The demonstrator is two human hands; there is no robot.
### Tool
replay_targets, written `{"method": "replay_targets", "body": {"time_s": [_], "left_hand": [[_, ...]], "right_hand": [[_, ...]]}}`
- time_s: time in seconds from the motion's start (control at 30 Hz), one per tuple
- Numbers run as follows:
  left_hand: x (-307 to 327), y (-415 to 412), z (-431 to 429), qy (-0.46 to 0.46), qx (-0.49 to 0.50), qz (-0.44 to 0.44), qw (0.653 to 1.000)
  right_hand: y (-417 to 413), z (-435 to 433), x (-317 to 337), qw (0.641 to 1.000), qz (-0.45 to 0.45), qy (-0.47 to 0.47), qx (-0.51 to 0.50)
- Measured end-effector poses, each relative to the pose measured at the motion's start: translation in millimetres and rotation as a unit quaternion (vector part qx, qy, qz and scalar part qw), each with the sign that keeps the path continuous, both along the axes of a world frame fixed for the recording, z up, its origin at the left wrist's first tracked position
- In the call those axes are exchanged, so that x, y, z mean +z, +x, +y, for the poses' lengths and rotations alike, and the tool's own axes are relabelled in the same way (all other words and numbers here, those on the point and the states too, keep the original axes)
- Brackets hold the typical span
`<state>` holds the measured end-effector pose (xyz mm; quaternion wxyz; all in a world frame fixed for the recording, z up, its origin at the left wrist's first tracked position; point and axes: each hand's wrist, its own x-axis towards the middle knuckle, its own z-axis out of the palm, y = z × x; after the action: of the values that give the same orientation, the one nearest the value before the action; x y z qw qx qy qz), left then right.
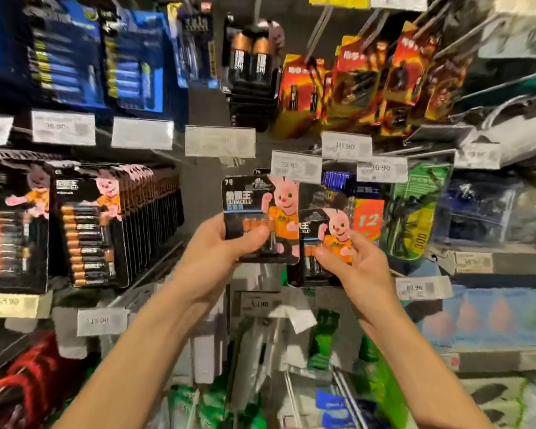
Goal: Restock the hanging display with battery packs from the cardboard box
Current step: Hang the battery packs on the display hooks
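Gripping a Duracell battery pack [251, 199] by its lower left edge, the left hand [220, 246] holds it upright before the hanging display [205, 97]. The right hand [353, 264] pinches a second pack [338, 230], which the first's right edge overlaps. Bare panel lies open to the left, beside full rows of larger packs [118, 224].

The upper battery pack [260, 212] and the lower battery pack [317, 243] are black, each with a pink rabbit in an orange shirt and copper-and-black cells. Near the display's [203, 103] top edge hang blue packs [136, 60] and red-and-yellow packs [359, 85]. Price tags [296, 167] are white.
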<state>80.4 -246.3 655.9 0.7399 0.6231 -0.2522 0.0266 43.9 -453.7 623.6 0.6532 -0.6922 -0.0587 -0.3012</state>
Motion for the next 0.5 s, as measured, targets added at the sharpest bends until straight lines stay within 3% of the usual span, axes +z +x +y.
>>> {"method": "replay_targets", "body": {"time_s": [0.17, 0.3, 0.5], "left_hand": [[43, 8, -17, -0.007, -0.029, 0.004, 1.000], [68, 6, -25, -0.069, -0.082, 0.042, 0.993], [90, 5, -20, -0.129, -0.083, 0.054, 0.987]], "right_hand": [[22, -15, 16, 0.999, -0.018, -0.027, 0.001], [29, -26, 19, 0.999, -0.025, -0.036, 0.016], [39, -25, 34, 0.995, -0.049, -0.071, 0.043]]}}
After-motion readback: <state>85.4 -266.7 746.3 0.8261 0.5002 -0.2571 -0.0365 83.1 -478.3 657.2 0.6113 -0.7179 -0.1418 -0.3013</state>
